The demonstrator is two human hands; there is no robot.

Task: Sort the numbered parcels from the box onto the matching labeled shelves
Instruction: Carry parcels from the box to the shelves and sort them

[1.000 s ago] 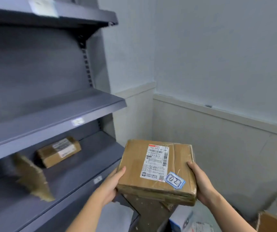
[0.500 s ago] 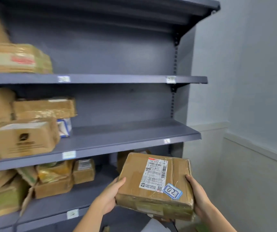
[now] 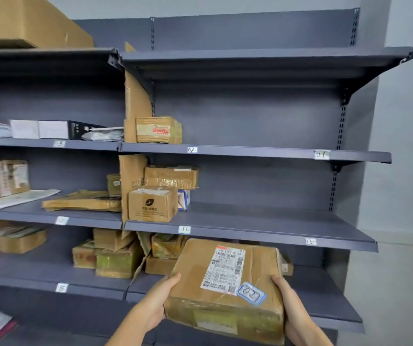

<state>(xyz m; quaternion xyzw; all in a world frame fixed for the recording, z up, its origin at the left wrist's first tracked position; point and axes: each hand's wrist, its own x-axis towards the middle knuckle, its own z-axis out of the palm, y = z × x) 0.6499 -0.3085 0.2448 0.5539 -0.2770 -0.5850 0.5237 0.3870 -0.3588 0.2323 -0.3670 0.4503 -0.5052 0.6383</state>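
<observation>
A flat brown cardboard parcel (image 3: 228, 288) with a white shipping label and a blue-edged sticker reading 02 is held low in front of the grey shelving. My left hand (image 3: 154, 305) grips its left edge and my right hand (image 3: 291, 308) grips its right edge. Well above the parcel, the upper shelf (image 3: 250, 152) carries small tags reading 02 (image 3: 192, 150) and 01 (image 3: 322, 155). One taped brown parcel (image 3: 159, 129) stands on that shelf above and left of the 02 tag.
The shelf below (image 3: 263, 236) is tagged 11 and 12 and holds brown boxes (image 3: 153, 203) at its left. Upright cardboard dividers (image 3: 135, 106) split the bays. The left bay holds white boxes, envelopes and parcels. More parcels (image 3: 118, 258) crowd the lower shelf. A grey wall is at right.
The view has swung left and upward from the corner wall to the full shelving, revealing the tagged shelves. The parcel stays held in both hands, low in view.
</observation>
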